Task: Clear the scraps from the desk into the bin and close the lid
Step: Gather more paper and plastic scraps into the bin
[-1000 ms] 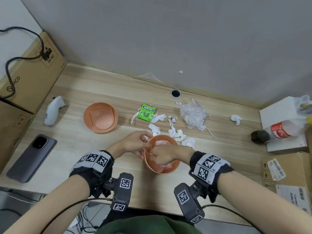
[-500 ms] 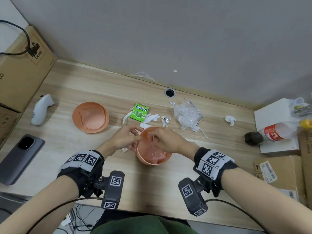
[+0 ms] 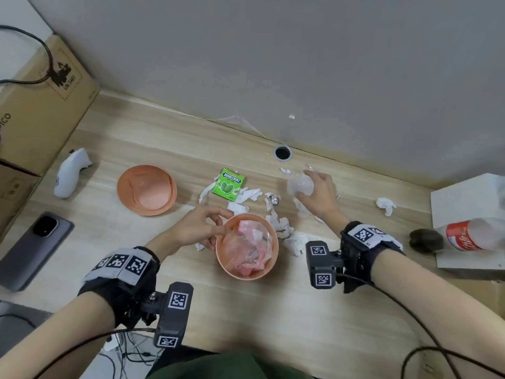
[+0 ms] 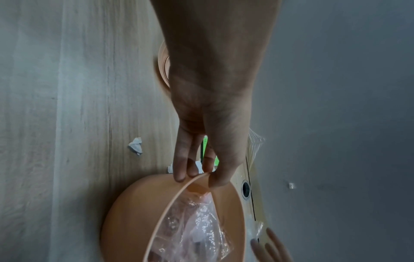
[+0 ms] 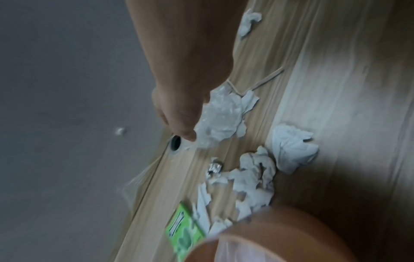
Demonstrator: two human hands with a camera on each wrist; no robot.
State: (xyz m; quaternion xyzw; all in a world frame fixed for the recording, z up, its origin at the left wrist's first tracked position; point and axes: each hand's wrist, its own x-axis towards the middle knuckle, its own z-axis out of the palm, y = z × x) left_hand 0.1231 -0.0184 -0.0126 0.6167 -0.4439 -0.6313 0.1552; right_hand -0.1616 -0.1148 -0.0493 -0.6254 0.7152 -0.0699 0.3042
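Left hand is pinching the near-left rim of the small orange bin, thumb inside and fingers outside the wall. Bin is sitting open near the desk's front centre, with a thin pinkish plastic liner crumpled inside it.

Right hand is reaching to the back of the desk, fingers curling round a crumpled clear plastic wrapper that is lying just in front of the cable hole.

Orange lid is lying apart to the left of the bin, off it.

Scraps are lying loose between bin and wall: torn white paper bits, a small foil ball, a green Doublemint pack, and one paper wad well off to the right.

Grey phone and white controller are lying at the left edge; a cola bottle is lying on its side on a white box at right.
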